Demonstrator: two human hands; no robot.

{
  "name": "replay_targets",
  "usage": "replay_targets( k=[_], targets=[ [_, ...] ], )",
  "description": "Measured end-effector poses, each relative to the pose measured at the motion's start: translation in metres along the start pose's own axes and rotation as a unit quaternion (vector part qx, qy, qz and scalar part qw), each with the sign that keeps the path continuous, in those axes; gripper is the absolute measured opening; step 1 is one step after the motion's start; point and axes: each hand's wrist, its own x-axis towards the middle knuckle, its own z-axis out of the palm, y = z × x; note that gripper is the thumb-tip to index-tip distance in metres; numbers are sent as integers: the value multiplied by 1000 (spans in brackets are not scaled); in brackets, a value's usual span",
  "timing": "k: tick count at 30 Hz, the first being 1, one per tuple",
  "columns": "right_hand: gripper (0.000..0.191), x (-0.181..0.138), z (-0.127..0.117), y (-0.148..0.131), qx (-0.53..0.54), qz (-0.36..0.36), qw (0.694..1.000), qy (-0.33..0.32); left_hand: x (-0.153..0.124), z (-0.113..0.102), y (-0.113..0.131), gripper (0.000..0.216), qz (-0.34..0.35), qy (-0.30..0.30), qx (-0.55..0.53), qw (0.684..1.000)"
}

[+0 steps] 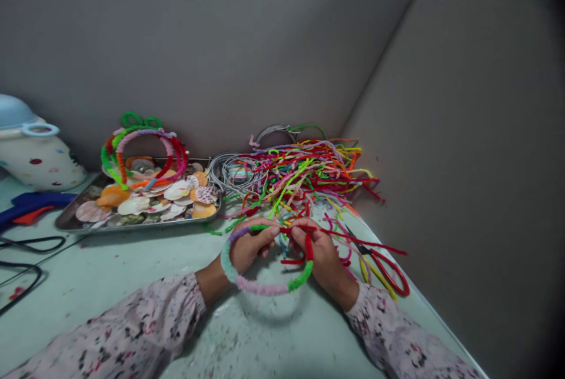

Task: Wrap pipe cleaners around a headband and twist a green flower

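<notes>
Both hands hold a ring wrapped in pipe cleaners [265, 289], coloured purple, mint, pink, green and red in sections. My left hand [251, 246] pinches its upper left side at a green stretch, thumb on top. Closed on a red pipe cleaner [371, 242] at the ring's upper right is my right hand [318, 252]; one long red end sticks out to the right and a shorter one shows inside the ring. The fingertips of the two hands almost meet. The ring is held above the table [212, 332].
A heap of coloured pipe cleaners [304, 173] and coiled grey wire [236, 173] lie at the back. A metal tray [141, 227] bears shells [135, 205] and finished-looking wrapped rings [119, 155]. Red-handled scissors [392, 273] lie right; a blue glue gun [35, 205] and spotted container [39, 158] left.
</notes>
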Motion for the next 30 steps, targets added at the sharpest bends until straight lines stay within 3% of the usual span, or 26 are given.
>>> replay_targets(
  k=[30],
  targets=[
    [26, 0, -2, 2, 14, 19, 1000, -1, 1, 0, 2, 28, 7, -12, 7, 1000]
  ],
)
